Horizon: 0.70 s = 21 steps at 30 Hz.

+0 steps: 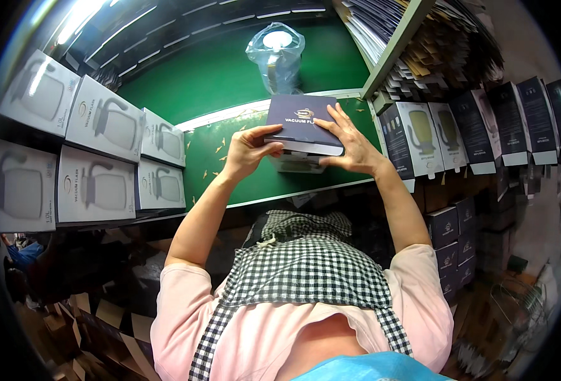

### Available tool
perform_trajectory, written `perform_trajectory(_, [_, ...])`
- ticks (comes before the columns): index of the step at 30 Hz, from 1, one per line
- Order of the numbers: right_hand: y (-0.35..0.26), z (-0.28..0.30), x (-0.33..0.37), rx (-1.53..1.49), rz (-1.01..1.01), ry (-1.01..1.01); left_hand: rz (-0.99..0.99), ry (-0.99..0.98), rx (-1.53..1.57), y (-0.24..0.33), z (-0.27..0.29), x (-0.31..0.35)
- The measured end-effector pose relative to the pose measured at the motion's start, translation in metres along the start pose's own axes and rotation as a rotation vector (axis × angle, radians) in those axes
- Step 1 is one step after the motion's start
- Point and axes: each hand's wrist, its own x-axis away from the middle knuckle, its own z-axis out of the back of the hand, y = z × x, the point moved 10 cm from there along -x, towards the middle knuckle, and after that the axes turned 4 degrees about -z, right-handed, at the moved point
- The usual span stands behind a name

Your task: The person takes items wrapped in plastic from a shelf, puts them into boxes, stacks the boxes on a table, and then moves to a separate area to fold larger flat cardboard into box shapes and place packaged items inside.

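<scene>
In front of me on the green bench stands a carton box (303, 117) with a dark purple top and a gold emblem. Its lower front face shows white and grey. My left hand (250, 151) pinches the left front corner of the top between thumb and fingers. On the right side, my right hand (355, 145) grips the box, fingers spread across the top and thumb by the front edge. Just beyond the box, a jug-shaped flask (275, 60) stands upright inside a clear plastic bag.
White-faced flask boxes (106, 120) are stacked at the left. At the right, open-ended cartons (423, 136) stand in a row under a rack of flattened cardboard (420, 57). Dark boxes (448, 244) are piled lower right. Small scraps (220, 149) litter the green bench top (217, 184).
</scene>
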Motion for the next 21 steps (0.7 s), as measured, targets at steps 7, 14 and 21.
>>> perform_trajectory(7, [0.007,-0.004,0.001,0.107,0.007,0.165,-0.334,0.059,-0.964,0.035,-0.002,-0.003])
perform_trajectory(14, [-0.012,0.017,0.0,0.189,0.092,0.368,-0.4,0.154,-0.625,0.033,0.005,-0.001])
perform_trajectory(21, [-0.008,-0.007,0.012,0.358,0.104,0.414,-0.452,0.229,-0.824,0.03,-0.002,0.016])
